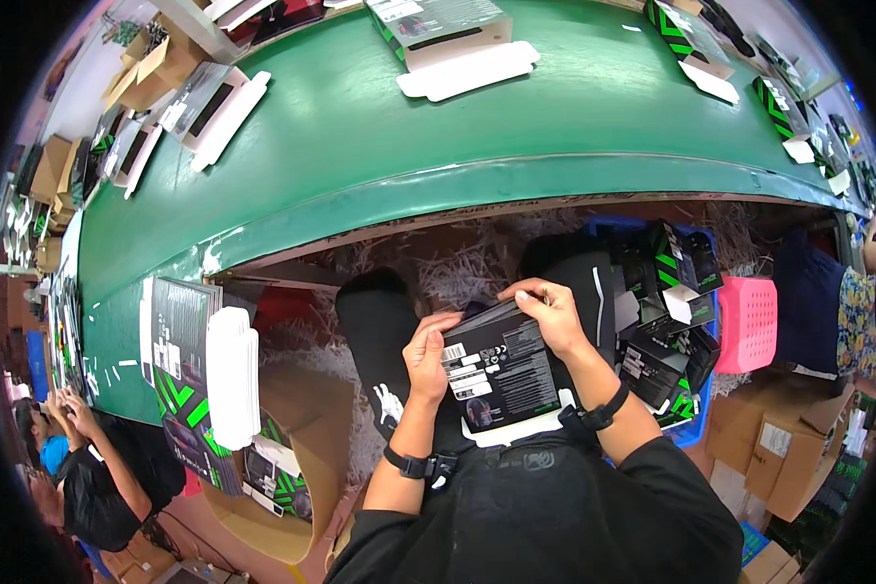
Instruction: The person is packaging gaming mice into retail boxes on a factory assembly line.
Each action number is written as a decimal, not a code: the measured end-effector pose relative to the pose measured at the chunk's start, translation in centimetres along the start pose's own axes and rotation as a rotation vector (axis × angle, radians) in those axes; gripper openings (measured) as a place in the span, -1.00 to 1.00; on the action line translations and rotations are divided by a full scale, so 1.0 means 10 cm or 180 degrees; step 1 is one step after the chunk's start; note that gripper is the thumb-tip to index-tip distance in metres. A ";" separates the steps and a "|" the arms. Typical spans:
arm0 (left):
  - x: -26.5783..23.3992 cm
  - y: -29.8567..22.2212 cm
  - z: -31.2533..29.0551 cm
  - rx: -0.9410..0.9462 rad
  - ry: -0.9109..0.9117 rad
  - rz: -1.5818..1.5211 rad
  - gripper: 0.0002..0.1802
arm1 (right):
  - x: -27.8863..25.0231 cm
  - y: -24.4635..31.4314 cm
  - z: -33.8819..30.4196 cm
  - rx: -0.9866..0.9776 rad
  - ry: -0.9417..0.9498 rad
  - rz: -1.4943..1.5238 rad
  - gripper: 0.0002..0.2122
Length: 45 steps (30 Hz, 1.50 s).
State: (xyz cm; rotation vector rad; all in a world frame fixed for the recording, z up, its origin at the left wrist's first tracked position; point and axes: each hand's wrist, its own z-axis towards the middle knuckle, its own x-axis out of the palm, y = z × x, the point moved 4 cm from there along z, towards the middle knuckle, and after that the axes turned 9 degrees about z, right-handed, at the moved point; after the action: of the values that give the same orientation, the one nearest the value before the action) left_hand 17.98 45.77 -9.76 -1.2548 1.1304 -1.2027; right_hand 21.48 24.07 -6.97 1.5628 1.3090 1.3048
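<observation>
A black printed cardboard carton (504, 375) with white panels and a barcode lies over my lap, its white flap toward my body. My left hand (426, 355) grips its left edge, thumb on the printed face. On the far right corner, my right hand (553, 313) is closed with the thumb on top and fingers behind. Layered edges show at the carton's far side; I cannot tell whether it is one carton or several flat ones together. The fingers behind it are partly hidden.
A stack of flat black-and-green cartons (180, 350) stands at the left by a brown cardboard box (311, 438). Right of my knees is a blue crate (696, 428) of cartons, beside a pink stool (748, 326). The green table (341, 127) carries opened cartons (453, 29). Another person (107, 477) works at left.
</observation>
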 end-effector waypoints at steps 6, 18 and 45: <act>0.03 0.01 -0.05 0.0170 -0.0170 -0.0041 -0.62 | 0.00 -0.02 -0.08 0.0025 -0.0009 0.0046 -0.76; 0.05 -0.13 -0.11 0.0687 -0.0303 0.0636 -0.90 | -0.04 -0.04 -0.14 -0.0767 0.0137 0.0055 -0.70; -0.01 -0.28 -0.05 0.0478 -0.0527 0.0492 -0.77 | -0.03 -0.04 -0.23 -0.0827 0.0175 0.0450 -0.68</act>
State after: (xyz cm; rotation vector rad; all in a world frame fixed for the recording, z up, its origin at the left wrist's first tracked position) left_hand 17.45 45.92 -6.97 -1.1103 0.9788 -1.0290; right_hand 19.16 23.67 -6.86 1.4658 1.0280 1.5481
